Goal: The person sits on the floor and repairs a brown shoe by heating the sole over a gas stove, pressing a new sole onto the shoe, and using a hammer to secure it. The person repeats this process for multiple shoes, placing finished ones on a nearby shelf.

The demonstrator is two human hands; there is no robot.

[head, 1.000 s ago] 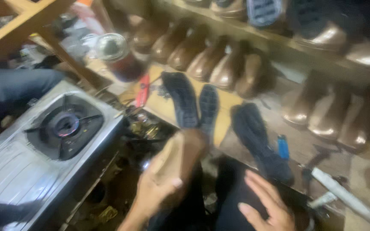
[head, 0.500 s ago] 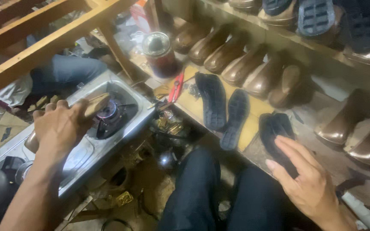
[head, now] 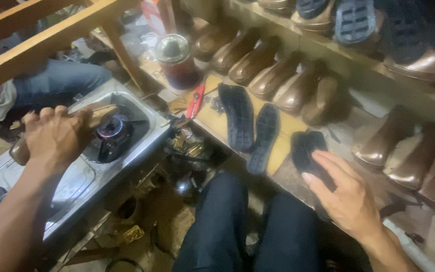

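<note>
Since half a second ago, little has shifted: the left hand (head: pixel 56 136) remains over the gas stove (head: pixel 142 143), and the right hand (head: pixel 346 194) has settled on a dark rubber sole (head: pixel 305 148). The left grip is closed around a tan shoe piece (head: pixel 101 115), holding it just above the lit burner (head: pixel 112 128). The right grip is open, fingers spread flat on the sole at the desk (head: pixel 278 151) edge. Two more black soles (head: pixel 240 121) lie beside red clippers (head: pixel 196 100). Held too long, the piece could likely scorch, or the fingers burn.
</note>
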